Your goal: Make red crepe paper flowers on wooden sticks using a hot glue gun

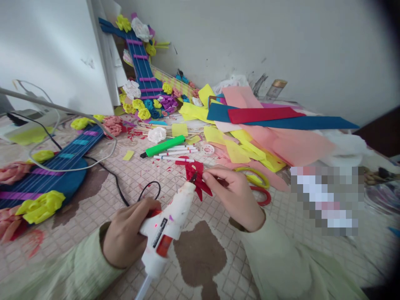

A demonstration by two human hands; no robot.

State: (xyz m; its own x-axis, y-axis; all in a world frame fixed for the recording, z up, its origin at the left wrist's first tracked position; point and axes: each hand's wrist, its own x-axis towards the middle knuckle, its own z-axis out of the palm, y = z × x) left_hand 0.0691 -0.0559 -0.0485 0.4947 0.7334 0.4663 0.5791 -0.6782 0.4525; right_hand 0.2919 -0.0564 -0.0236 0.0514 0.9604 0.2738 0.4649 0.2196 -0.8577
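My left hand [129, 231] is wrapped round the handle of a white hot glue gun [170, 221], with a clear glue stick [144, 287] poking out of its back end. The gun's dark nozzle points up and right, at a piece of red crepe paper [203, 189]. My right hand [233, 191] pinches that red paper between thumb and fingers, right beside the nozzle. Whether the tip touches the paper cannot be made out. Just behind my right hand lie scissors with yellow and red handles [262, 179], partly covered by the hand.
A green marker [165, 146] and thin white pens [178, 154] lie beyond the gun. Crepe paper strips [281, 141] are heaped at the back right. Blue paper guitars [71, 158] with paper flowers stand at left and back. A black cord [109, 175] and a pale cable cross the left side.
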